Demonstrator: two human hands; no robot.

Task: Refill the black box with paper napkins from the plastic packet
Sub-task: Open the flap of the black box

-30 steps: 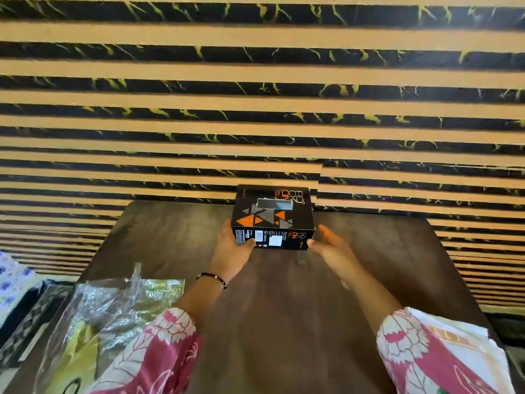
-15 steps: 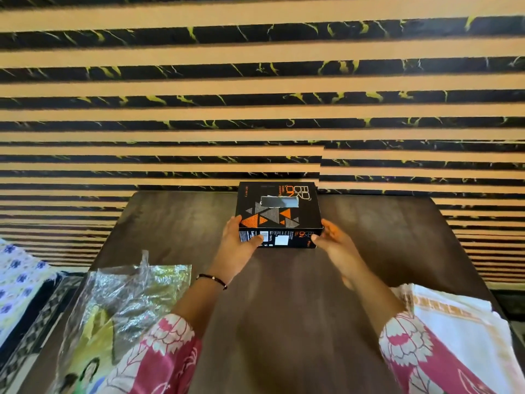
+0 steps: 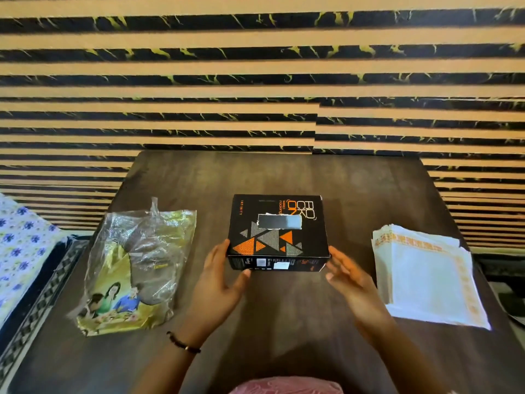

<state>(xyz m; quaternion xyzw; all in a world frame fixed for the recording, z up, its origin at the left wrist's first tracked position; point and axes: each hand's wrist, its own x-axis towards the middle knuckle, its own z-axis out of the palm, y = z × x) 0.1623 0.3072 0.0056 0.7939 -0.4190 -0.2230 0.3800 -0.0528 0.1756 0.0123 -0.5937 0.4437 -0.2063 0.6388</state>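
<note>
Black box [image 3: 277,233] sits flat near the middle of the table [image 3: 284,322], closed, slot in its top face up. Plastic packet [image 3: 133,265] lies toward the left edge, looking slack and mostly emptied. Stack of paper napkins [image 3: 426,275] lies out of the packet toward the right edge, well apart from the box.

Step in hand, by my reading: positioning or taking hold of the box ahead of opening it. Napkins seem unpacked already; none visibly in the box.

Left hand [image 3: 220,282]: fingers spread, thumb tip on the lower front face, fingertips at the near left corner. Touching, not clamped around it.

Right hand [image 3: 348,275]: fingers apart and extended, just beside the near right corner. Slight blur; cannot tell whether it touches the box.

The box lies between the two hands, ahead of both palms, its near side level with the fingertips.

Next move likely calls for finding the flap or lid edge and lifting it while one hand steadies the base, then bringing the stack across from the right. The light carton may slide on the smooth wood if pushed from one side only.
</note>
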